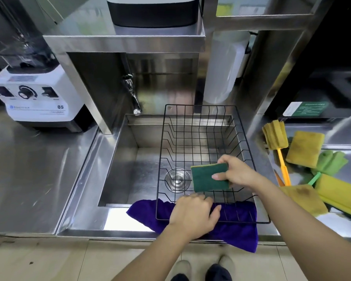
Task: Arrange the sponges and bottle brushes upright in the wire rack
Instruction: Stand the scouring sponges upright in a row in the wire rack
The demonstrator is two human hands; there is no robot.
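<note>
A black wire rack spans the right half of the steel sink. My right hand holds a green-and-yellow sponge on edge, just above the rack's near slots. My left hand grips the rack's front rim, over a purple cloth. On the counter to the right lie a yellow sponge, a stained yellow sponge, a long yellow sponge, a bottle brush with yellow foam head and orange handle, and a green foam brush.
The purple cloth hangs over the sink's front edge under the rack. The sink has a drain and a tap at the back left. A white blender stands on the left counter. A shelf overhangs the sink.
</note>
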